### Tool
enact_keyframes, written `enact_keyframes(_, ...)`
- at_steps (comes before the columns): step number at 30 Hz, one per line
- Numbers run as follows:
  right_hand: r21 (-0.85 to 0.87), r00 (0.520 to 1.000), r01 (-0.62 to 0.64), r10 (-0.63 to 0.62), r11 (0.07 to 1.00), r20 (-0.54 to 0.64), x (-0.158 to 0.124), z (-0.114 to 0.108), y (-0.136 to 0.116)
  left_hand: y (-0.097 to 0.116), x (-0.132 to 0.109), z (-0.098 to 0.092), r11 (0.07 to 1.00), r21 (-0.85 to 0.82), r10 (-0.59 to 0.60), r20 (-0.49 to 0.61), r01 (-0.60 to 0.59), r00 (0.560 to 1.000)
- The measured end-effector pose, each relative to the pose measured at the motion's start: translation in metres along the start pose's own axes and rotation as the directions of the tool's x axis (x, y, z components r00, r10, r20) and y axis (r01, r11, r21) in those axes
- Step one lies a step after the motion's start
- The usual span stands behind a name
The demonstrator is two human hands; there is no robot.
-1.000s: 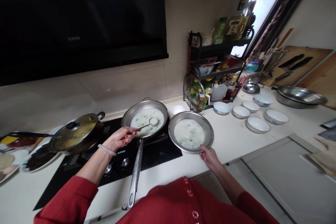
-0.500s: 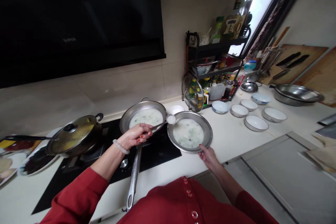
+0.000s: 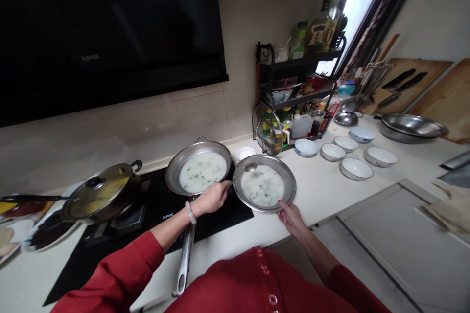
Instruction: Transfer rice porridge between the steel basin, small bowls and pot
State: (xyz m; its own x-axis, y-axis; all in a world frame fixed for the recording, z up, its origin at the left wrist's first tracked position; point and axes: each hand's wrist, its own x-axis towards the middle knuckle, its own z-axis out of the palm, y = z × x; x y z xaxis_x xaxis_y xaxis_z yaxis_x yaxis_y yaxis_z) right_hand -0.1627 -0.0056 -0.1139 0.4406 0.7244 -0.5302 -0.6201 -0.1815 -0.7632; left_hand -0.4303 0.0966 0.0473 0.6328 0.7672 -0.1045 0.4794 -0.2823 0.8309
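My left hand is closed around the handle of a metal spoon, whose bowl is tipped over the pale soup in a round steel basin. With thumb and fingers, my right hand grips the basin's near right rim. The basin stands partly on the counter, at the right edge of the cooktop. Left of it, a steel frying pan holds more of the white soup with green bits, its long handle pointing towards me.
A lidded wok sits on the left of the black cooktop. Behind the basin are a small white bowl, a glass lid and a spice rack. Several bowls and a steel pan stand on the right.
My left hand has moved right and slightly down, carrying the spoon from between the vessels over the basin. The spoon, full of white soup before, is now tipped. My right hand stays on the rim.
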Motion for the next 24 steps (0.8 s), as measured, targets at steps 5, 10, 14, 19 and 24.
enact_keyframes(5, -0.012, 1.000, -0.001, 0.001, 1.000, 0.002, -0.001, 0.000, -0.001, 0.000, -0.016, -0.035, 0.850, -0.476, -0.270, -0.026, 0.226, 0.962)
enact_keyframes(10, -0.025, 1.000, -0.011, 0.011, 1.000, -0.011, 0.000, 0.000, -0.001, -0.024, -0.041, -0.081, 0.766, -0.581, -0.419, -0.124, 0.277, 0.899)
enact_keyframes(14, -0.037, 1.000, -0.016, 0.015, 0.999, -0.016, 0.001, 0.000, -0.002, -0.053, -0.057, -0.098, 0.806, -0.413, -0.533, -0.198, 0.423, 0.822)
enact_keyframes(19, -0.054, 1.000, -0.018, 0.018, 0.998, -0.007, 0.001, -0.001, -0.003, -0.072, -0.061, -0.097, 0.814, -0.337, -0.563, -0.259, 0.473, 0.785)
enact_keyframes(24, -0.055, 1.000, -0.012, 0.012, 0.998, -0.004, 0.001, -0.001, -0.002, -0.076, -0.057, -0.099, 0.669, -0.606, -0.609, -0.116, 0.430, 0.784)
